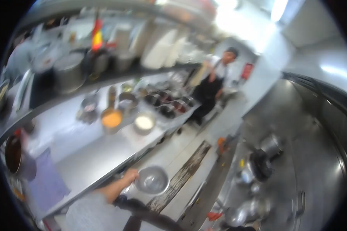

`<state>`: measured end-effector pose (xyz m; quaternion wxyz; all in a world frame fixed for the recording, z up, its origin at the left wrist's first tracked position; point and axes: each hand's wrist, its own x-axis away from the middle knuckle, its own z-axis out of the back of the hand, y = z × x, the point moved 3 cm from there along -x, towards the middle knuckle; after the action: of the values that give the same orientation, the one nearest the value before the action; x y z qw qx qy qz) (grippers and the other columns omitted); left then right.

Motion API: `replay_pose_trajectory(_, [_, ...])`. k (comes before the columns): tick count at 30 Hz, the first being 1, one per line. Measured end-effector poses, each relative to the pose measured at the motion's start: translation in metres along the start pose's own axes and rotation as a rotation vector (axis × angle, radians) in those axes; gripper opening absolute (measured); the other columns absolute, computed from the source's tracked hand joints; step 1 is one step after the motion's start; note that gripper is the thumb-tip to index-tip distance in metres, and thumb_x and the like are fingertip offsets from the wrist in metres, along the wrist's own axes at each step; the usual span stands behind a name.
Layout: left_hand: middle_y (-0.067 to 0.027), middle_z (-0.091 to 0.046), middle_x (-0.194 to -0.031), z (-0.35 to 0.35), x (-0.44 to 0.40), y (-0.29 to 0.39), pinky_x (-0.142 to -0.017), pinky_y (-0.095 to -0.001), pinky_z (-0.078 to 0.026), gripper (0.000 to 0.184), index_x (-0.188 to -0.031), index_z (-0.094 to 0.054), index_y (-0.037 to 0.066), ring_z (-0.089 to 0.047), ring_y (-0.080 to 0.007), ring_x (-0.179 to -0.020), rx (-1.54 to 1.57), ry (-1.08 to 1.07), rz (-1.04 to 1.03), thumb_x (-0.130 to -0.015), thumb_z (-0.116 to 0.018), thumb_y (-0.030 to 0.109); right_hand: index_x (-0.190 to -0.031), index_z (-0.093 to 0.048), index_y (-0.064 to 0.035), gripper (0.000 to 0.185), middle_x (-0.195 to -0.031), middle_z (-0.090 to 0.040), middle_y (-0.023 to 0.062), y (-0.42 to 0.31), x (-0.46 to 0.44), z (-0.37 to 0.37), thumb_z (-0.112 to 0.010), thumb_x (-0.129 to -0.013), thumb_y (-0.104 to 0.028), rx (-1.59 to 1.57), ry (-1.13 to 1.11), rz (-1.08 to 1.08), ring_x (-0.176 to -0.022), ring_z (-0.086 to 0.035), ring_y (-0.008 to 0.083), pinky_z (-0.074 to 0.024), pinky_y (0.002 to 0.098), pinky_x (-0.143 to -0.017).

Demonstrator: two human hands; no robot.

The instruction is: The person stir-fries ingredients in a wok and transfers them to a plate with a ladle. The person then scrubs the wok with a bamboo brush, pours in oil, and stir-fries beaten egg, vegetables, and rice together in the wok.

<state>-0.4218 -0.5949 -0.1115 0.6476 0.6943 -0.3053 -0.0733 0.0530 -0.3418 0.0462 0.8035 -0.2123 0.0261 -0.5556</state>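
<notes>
My left hand (131, 176) is closed on the near-left edge of a round, shiny metal bowl (153, 181). It holds the bowl out beside the steel counter, above the floor. The bowl's inside looks bare, though blur hides detail. Whether it has a handle under my fingers I cannot make out. My right hand is out of view.
On the steel counter (94, 159) stand an orange-filled container (112, 120), a white-filled container (144, 123), a purple cloth (46, 179) and several sauce tubs. A person (216, 79) in a dark apron stands ahead. Pans (262, 163) sit on the right. A dark mat (181, 175) lies on the floor.
</notes>
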Motion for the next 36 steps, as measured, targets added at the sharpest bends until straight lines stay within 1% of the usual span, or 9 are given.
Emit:
replay_pose_trajectory(1, [-0.0102, -0.058, -0.064, 0.021, 0.002, -0.008, -0.043, -0.0343, -0.041, 0.007, -0.062, -0.060, 0.004, -0.054, -0.0208, -0.048, -0.227, 0.011, -0.174, -0.064, -0.059, 0.010, -0.130, -0.052, -0.0105, 0.040, -0.125, -0.057, 0.0183, 0.005, -0.037, -0.038, -0.050, -0.091, -0.020, -0.141, -0.098, 0.189, -0.114, -0.054, 0.0321, -0.0430, 0.0384, -0.091])
replay_pose_trajectory(4, [-0.0072, -0.053, -0.058, 0.071, 0.038, 0.010, -0.045, -0.0335, -0.039, 0.013, -0.067, -0.059, 0.003, -0.049, -0.0175, -0.048, -0.013, 0.274, 0.134, -0.071, -0.060, 0.015, -0.102, -0.064, 0.0018, 0.030, -0.086, -0.065, 0.0236, -0.073, -0.063, -0.088, -0.058, -0.081, -0.019, 0.130, -0.039, 0.481, -0.084, -0.063, 0.0383, -0.0497, 0.0426, -0.076])
replay_pose_trajectory(11, [-0.0052, -0.056, -0.068, 0.199, 0.078, 0.027, -0.047, -0.0294, -0.047, 0.007, -0.079, -0.057, 0.003, -0.054, -0.0153, -0.054, 0.306, 0.758, 0.063, -0.074, -0.061, 0.007, -0.105, -0.065, -0.0001, 0.028, -0.085, -0.064, 0.0237, -0.114, -0.075, -0.223, -0.060, -0.080, -0.009, 0.106, -0.422, 0.536, -0.079, -0.061, 0.0395, -0.0477, 0.0430, -0.072])
replay_pose_trajectory(15, [-0.0075, -0.057, -0.074, 0.266, 0.086, 0.036, -0.046, -0.0282, -0.047, 0.012, -0.090, -0.054, 0.003, -0.056, -0.0165, -0.058, 0.426, 1.011, 0.023, -0.082, -0.060, 0.009, -0.106, -0.064, 0.0008, 0.029, -0.087, -0.063, 0.0259, -0.141, -0.057, -0.204, -0.060, -0.079, -0.009, 0.224, -0.545, 0.541, -0.080, -0.061, 0.0396, -0.0480, 0.0439, -0.072])
replay_pose_trajectory(20, [-0.0131, -0.059, -0.074, 0.334, 0.048, 0.049, -0.049, -0.0301, -0.050, 0.014, -0.095, -0.048, -0.002, -0.060, -0.0216, -0.061, 0.570, 1.121, -0.136, -0.087, -0.054, 0.008, -0.108, -0.061, 0.0055, 0.030, -0.085, -0.066, 0.0199, -0.101, -0.065, -0.192, -0.058, -0.082, -0.009, 0.017, -0.313, 0.485, -0.068, -0.065, 0.0298, -0.0522, 0.0372, -0.062])
replay_pose_trajectory(22, [-0.0139, -0.060, -0.078, 0.335, 0.035, 0.058, -0.052, -0.0308, -0.051, 0.015, -0.097, -0.047, -0.002, -0.062, -0.0236, -0.067, 0.682, 1.096, -0.181, -0.088, -0.053, 0.007, -0.082, -0.065, 0.0032, 0.017, -0.066, -0.062, 0.0218, -0.077, -0.064, -0.179, -0.056, -0.078, -0.011, -0.132, -0.199, 0.122, -0.062, -0.062, 0.0353, -0.0488, 0.0434, -0.061])
replay_pose_trajectory(27, [-0.0144, -0.062, -0.084, 0.274, 0.014, 0.055, -0.062, -0.0347, -0.053, 0.019, -0.097, -0.050, -0.001, -0.065, -0.0274, -0.085, 0.728, 0.737, -0.026, -0.090, -0.050, 0.017, -0.080, -0.068, -0.0024, 0.019, -0.069, -0.064, 0.0184, -0.042, -0.030, -0.170, -0.058, -0.077, -0.018, -0.062, -0.222, -0.058, -0.065, -0.063, 0.0346, -0.0499, 0.0447, -0.063])
replay_pose_trajectory(30, [-0.0145, -0.063, -0.091, 0.210, -0.009, 0.022, -0.059, -0.0328, -0.054, 0.021, -0.097, -0.053, 0.002, -0.066, -0.0246, -0.079, 0.315, 0.512, 0.198, -0.093, -0.046, 0.021, -0.102, -0.061, 0.0082, 0.027, -0.065, -0.062, 0.0143, -0.006, -0.008, -0.196, -0.054, -0.080, -0.007, -0.069, -0.298, -0.065, -0.046, -0.060, 0.0184, -0.0467, 0.0286, -0.040])
replay_pose_trajectory(36, [-0.0091, -0.063, -0.069, 0.100, -0.020, 0.012, -0.048, -0.0276, -0.047, 0.016, -0.094, -0.058, 0.001, -0.061, -0.0155, -0.055, -0.279, 0.108, 0.118, -0.090, -0.053, 0.016, -0.083, -0.065, 0.0026, 0.015, -0.075, -0.063, 0.0180, 0.072, 0.017, -0.266, -0.058, -0.075, -0.008, -0.011, -0.232, 0.411, -0.068, -0.062, 0.0339, -0.0490, 0.0423, -0.061])
